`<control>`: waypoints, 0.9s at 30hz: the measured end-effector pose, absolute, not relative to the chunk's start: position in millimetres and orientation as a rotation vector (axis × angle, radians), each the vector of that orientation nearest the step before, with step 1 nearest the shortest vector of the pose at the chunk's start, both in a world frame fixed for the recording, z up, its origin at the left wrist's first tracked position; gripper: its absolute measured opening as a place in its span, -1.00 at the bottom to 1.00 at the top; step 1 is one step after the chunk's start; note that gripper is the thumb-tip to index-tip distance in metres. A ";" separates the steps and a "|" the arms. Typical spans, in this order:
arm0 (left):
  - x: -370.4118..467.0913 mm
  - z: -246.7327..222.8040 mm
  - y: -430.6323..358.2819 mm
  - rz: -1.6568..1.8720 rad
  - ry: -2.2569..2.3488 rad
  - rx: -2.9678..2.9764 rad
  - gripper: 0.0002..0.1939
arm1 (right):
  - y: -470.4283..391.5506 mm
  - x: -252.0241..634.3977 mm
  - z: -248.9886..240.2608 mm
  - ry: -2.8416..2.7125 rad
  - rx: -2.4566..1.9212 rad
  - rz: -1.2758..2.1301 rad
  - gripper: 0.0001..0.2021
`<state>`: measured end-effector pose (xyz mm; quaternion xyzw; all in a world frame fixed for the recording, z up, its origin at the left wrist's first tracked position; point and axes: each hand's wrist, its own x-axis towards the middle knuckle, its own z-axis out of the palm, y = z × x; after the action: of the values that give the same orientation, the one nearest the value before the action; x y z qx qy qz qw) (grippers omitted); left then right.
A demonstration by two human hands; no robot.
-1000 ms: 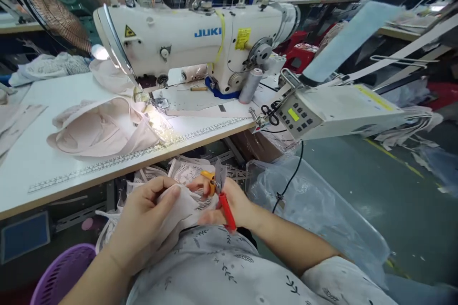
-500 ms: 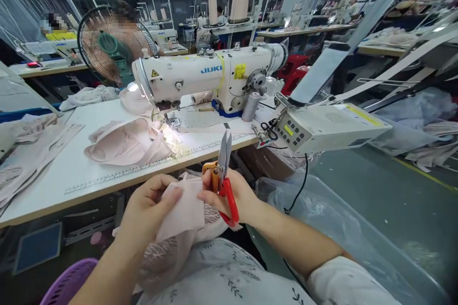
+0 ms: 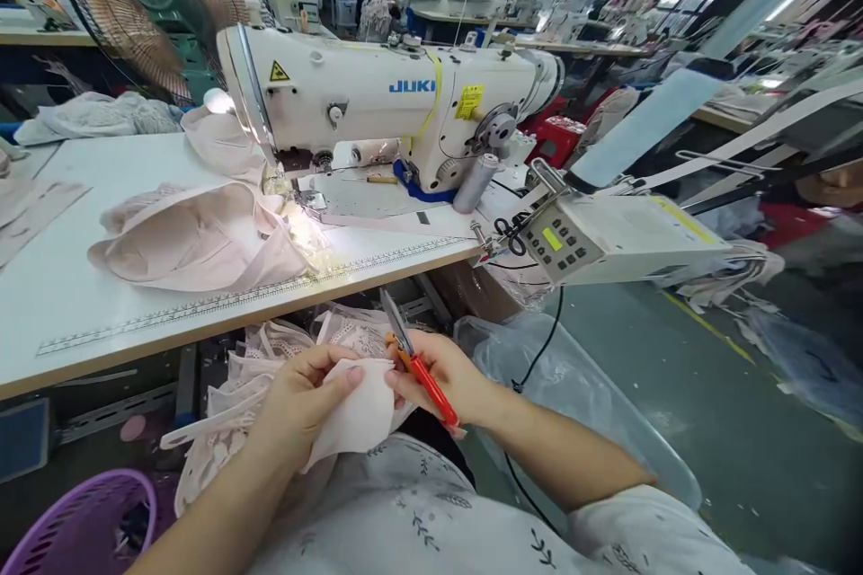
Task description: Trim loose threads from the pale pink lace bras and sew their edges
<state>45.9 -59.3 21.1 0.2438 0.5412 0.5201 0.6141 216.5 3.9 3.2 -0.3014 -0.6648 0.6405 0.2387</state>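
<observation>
Blue "JUKI" lettering (image 3: 412,86) shows beyond the scissors (image 3: 429,382).

Head-high, forward and down, close

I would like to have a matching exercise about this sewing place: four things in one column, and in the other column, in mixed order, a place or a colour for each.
Things
1. Scissors
2. Basket
3. Measuring scale
4. Pale cloth piece

Places or colours
A. Along the near edge of the table
B. Pinched in the left hand
C. Red and orange handles
D. Purple

Right pairs: 1-C, 2-D, 3-A, 4-B
</observation>
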 end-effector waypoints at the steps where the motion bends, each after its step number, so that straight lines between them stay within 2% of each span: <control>1: 46.2 19.1 -57.6 1.193 1.246 0.553 -0.68 | 5.5 216.9 3.0 -1.825 -0.845 1.774 -0.65; 5: 47.0 12.0 -51.5 1.152 1.256 0.544 -0.67 | 18.6 220.8 7.3 -1.995 -0.856 1.781 -0.61; 10: 44.1 6.0 -44.2 1.088 1.257 0.561 -0.69 | 51.3 231.1 18.0 -2.704 -0.642 1.348 -0.53; 14: 42.4 3.9 -38.5 1.097 1.241 0.558 -0.72 | 68.4 238.4 26.2 -3.099 -0.711 1.108 -0.46; 27: 32.7 2.3 -22.9 1.129 1.322 0.705 -0.70 | 76.7 247.4 46.1 -3.237 -0.988 1.008 -0.44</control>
<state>32.7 -22.9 2.3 0.3031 0.5683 0.4854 0.5912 247.4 76.7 46.1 -0.2744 -0.8994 0.2800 -0.1935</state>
